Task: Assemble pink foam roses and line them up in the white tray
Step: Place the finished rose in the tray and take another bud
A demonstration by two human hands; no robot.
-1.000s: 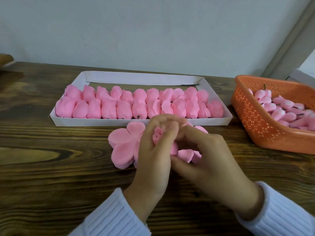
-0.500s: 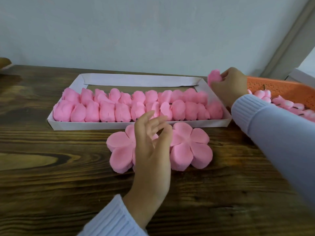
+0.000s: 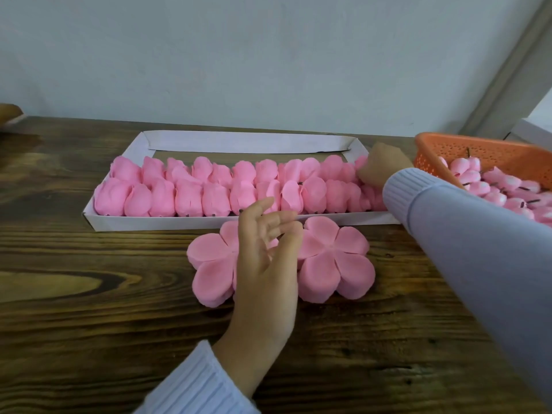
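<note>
Right hand (image 3: 385, 165) pinches rose (image 3: 360, 162) at tray (image 3: 209, 223) right end; jamming it could topple neighbouring roses (image 3: 333, 170). Left hand (image 3: 265, 264) loose over petals (image 3: 337, 264).

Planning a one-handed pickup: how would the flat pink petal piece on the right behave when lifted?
The petal piece probably is light and soft; its lobes would likely droop if lifted by one edge. Flat on the table, it should slide, not roll.

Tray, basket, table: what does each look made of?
Tray: looks like thin white card, matte, with folded corner flaps.
Basket: probably orange plastic, moulded with rows of small holes.
Table: dark wood or wood-look laminate; grain and a knot show, slight sheen.
</note>
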